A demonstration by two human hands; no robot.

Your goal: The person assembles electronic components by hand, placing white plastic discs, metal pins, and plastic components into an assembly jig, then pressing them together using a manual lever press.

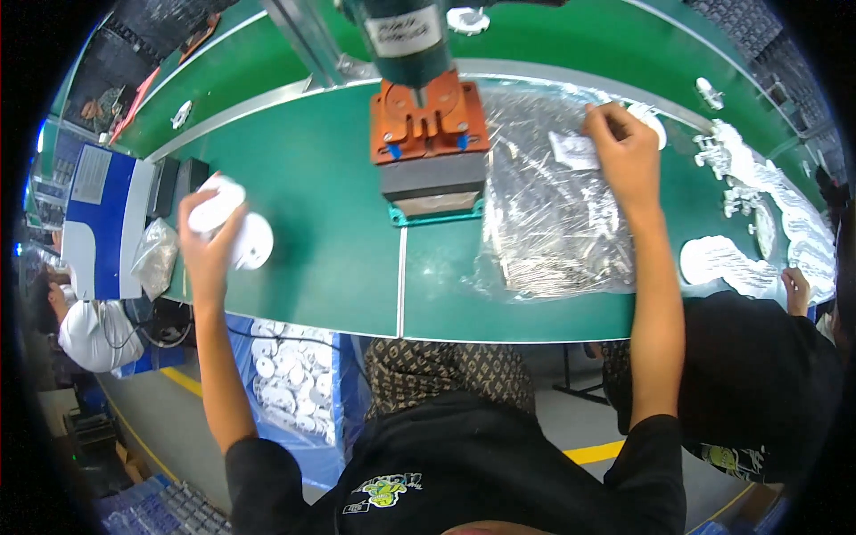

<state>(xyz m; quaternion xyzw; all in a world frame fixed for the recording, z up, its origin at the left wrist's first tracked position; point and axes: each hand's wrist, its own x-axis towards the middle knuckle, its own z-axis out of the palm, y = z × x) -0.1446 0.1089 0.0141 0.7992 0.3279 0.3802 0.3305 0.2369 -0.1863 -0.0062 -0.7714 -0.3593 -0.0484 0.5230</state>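
Left hand (205,254): our fingers are clamped on a white part (217,205) over the left of the worktop (330,196); a white disc (255,242) shows just beside it, and we cannot tell if we hold that too.
Right hand (631,165): above the far right of the clear bag (553,259) of metal pins, fingers curled; we cannot tell whether they pinch anything.
Part-handling step: we seem to be gathering pieces with both hands.
Move to the orange fixture (428,116): probably calls for a steady left hold and careful alignment.
Between our hands: the fixture on its grey block (432,178) limits a straight crossing; loose bag film could snag.
Right end: white stacked parts (722,265), a co-worker's hand (796,290) near.
Below left: a blue-lined bin (337,392) of white discs.
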